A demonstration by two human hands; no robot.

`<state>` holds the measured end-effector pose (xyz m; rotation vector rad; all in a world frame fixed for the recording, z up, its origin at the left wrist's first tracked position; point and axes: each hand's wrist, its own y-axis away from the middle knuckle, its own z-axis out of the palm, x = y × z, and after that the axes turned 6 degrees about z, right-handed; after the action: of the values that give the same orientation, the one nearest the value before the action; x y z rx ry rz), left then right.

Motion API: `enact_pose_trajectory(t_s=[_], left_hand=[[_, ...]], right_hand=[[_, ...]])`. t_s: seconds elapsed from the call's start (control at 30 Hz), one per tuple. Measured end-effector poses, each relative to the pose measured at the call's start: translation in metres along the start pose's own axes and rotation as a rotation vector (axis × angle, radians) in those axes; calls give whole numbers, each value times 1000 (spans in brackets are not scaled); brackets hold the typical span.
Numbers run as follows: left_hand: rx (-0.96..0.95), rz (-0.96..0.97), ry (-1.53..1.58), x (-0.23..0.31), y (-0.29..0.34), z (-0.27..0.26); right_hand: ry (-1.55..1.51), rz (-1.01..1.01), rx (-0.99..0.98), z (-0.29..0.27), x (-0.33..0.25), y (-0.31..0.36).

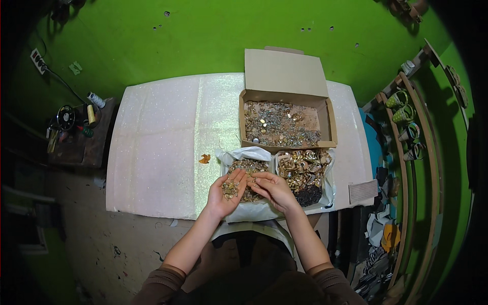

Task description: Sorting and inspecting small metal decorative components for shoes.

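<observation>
My left hand (227,192) is cupped palm up over a white bag (247,154) of small gold metal pieces and carries a small heap of those pieces (230,189). My right hand (273,189) lies beside it, its fingertips reaching into the heap on the left palm. Both hands hover at the near edge of the table (152,152). To the right, a second white bag (304,170) holds larger gold rings and dark pieces. Behind them an open cardboard box (284,119) is filled with mixed small metal parts.
The table is covered with a white glittery sheet. One small orange scrap (204,159) lies left of the bags. A dark side table (76,134) with thread spools stands at the left. Wooden racks (412,152) and scattered scraps are at the right. Behind is a green wall.
</observation>
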<state>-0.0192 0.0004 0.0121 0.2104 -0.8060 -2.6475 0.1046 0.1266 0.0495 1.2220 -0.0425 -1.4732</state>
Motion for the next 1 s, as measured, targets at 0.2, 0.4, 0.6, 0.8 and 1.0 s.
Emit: enact_pose_trajectory(t_s=[0.2, 0.4, 0.6, 0.8, 1.0], left_hand=[[-6, 26, 1, 0, -7, -2], [-63, 28, 32, 4, -12, 0], [-58, 42, -49, -1, -8, 8], [-307, -82, 15, -2, -9, -1], [-125, 17, -158, -2, 1, 14]], right_hand=[[-183, 30, -128, -15, -10, -5], [22, -49, -135, -9, -18, -4], [844, -492, -42, 6, -24, 2], [1253, -803, 0, 26, -6, -7], [1302, -863, 38, 28, 2, -13]])
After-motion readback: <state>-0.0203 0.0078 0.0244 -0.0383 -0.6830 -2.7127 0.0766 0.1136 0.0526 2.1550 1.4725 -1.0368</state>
